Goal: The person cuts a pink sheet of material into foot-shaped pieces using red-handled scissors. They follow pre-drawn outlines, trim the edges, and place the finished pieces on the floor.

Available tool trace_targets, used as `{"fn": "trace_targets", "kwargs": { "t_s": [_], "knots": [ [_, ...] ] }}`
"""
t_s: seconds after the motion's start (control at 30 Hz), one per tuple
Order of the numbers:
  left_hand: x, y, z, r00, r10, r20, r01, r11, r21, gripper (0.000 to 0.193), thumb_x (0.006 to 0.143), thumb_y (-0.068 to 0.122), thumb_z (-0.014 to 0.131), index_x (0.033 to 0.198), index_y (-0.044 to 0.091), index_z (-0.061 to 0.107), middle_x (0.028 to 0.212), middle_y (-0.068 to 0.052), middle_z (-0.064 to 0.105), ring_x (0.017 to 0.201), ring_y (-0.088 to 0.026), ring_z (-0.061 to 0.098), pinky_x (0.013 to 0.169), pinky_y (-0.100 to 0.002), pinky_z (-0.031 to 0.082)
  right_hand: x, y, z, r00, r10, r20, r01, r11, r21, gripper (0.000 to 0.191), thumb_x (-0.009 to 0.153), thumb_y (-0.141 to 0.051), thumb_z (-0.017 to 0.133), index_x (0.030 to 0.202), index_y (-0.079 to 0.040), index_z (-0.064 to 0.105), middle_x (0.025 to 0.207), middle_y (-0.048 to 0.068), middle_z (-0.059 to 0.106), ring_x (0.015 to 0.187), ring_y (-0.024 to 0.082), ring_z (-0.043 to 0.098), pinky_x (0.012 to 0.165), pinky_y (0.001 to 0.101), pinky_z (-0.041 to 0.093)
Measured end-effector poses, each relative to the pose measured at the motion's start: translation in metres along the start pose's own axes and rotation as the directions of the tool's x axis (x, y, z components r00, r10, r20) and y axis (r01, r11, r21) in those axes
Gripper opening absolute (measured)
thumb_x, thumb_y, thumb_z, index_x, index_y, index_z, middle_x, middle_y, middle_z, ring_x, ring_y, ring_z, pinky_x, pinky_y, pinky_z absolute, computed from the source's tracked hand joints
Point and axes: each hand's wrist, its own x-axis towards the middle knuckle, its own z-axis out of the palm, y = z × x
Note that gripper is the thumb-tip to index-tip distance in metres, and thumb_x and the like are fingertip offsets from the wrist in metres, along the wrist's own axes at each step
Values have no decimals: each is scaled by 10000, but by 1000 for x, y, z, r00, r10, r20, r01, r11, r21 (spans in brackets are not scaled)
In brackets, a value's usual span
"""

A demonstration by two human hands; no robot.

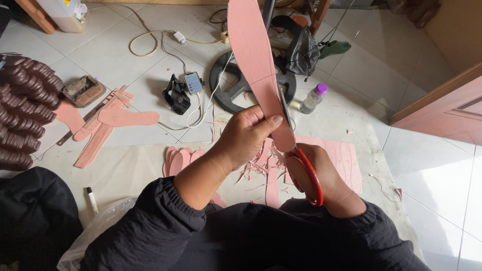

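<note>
Floor (432, 165): pale tiles, with a lighter mat under the work area.
Sleeves (241, 236): black, gathered at both wrists, filling the lower edge of the view.
Sole stack (22, 108): dark brown moulded pieces, piled at the far left.
Sheet (346, 158): pink, flat on the mat, just beyond the right hand, with outlines drawn on it.
Insole (253, 55): long pink cut-out, held upright above the mat; its lower end sits between the left hand and the scissors.
Fan base (226, 83): black round disc on the floor behind the insole, mostly hidden by it.
Left hand (248, 133): clamped on the insole's lower part, thumb across the front face.
Right hand (326, 183): closed through the scissors handle, below and right of the left hand; the two hands are near each other but not touching.
Scissors (309, 173): red handle loops, blades pointing up along the insole's right edge; whether the blades are apart or together cannot be told.
Flat cut-outs (125, 118): pink foot shapes and strips, on the floor left of centre.
Finished pieces (181, 158): a few pink rounded ends fanned on the mat, left of the left forearm.
Bottle (314, 98): clear, purple cap, lying right of the fan base.
Phone (193, 83): on the floor, cabled, beside a black strap.
Scraps (258, 173): pink slivers scattered under the hands.
Marker (92, 199): white, black tip, on the mat at lower left.
</note>
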Motion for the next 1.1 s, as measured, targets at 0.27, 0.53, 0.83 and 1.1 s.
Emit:
{"fn": "trace_targets", "kwargs": {
  "t_s": [0.27,0.53,0.83,1.1],
  "knots": [
    [1,-6,-1,999,47,14,-45,996,-71,253,1041,226,605,1154,25,709,1026,-15,722,927,-62,626,850,-247,522,8,10,-4,953,-304,0,283,887,365,217,902,-142,529,959,32,647,784,89,662,715,151,645,686,309,553],
    [1,-14,4,996,-50,69,51,998,-23,287,1025,286,572,1171,78,706,1031,10,749,981,-73,694,906,-233,551,14,10,-9,975,-216,-62,224,950,218,202,859,-166,670,978,-4,685,790,30,671,709,115,614,627,291,492],
    [20,-17,-14,951,162,-262,-155,987,48,303,1067,342,533,1089,77,677,815,58,576,717,-46,525,649,-220,475,22,9,-14,985,-167,44,161,982,100,197,855,-203,702,865,-8,684,712,39,652,646,109,590,578,292,489],
    [7,-12,-10,999,35,-7,-33,982,183,299,1089,266,538,1144,26,708,829,21,571,733,-68,455,660,-252,433,17,5,-12,957,-291,-11,283,921,267,305,1005,-261,553,884,-2,659,712,85,672,659,158,651,618,301,536]
  ]
}}
